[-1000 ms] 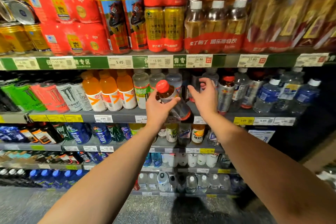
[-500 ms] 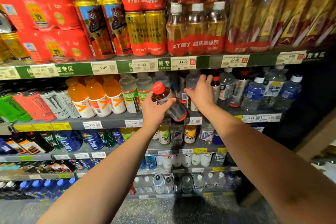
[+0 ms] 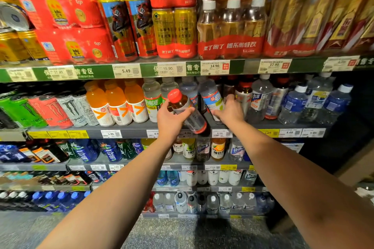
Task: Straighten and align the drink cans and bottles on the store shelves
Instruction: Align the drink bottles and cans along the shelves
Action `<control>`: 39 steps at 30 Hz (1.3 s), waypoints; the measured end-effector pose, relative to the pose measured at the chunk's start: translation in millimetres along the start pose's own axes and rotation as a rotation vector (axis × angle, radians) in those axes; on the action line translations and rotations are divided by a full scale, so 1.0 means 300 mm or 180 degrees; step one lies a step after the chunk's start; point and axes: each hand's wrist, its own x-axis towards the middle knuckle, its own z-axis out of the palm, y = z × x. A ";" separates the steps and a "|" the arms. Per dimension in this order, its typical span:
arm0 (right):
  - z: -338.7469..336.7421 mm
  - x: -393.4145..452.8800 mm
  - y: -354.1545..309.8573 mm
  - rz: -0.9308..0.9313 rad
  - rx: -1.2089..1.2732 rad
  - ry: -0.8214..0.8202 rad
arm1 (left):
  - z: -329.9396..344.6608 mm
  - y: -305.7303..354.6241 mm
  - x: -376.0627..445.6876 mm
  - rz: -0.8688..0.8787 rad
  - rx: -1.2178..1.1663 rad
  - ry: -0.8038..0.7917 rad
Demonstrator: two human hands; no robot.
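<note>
Store shelving is filling the view; at the second shelf's (image 3: 131,130) front edge, the left hand (image 3: 172,121) is gripping a tilted red-capped bottle (image 3: 187,111), while the right hand (image 3: 230,112) is curling around a tilted blue-labelled bottle (image 3: 212,100) just beside it.

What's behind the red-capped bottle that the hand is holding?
Behind the red-capped bottle in the left hand stand clear shelf bottles. Their lower halves are hidden, so what stands further back cannot be seen.

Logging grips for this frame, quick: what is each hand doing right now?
Left hand: holds the red-capped bottle, tilted, off the shelf.
Right hand: grips a clear bottle with a blue-and-red label, also tilted.
</note>
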 end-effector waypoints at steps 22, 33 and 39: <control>0.095 0.032 -0.016 -0.0060 0.1165 -0.0649 | -0.050 -0.027 0.049 -0.0064 0.0060 0.0054; 0.061 -0.012 0.005 -0.0350 0.1017 0.0066 | -0.010 -0.024 0.030 -0.0064 0.0077 -0.0048; -0.040 -0.059 0.103 -0.0330 0.0744 0.1759 | 0.094 -0.006 0.018 -0.0041 0.0171 -0.0136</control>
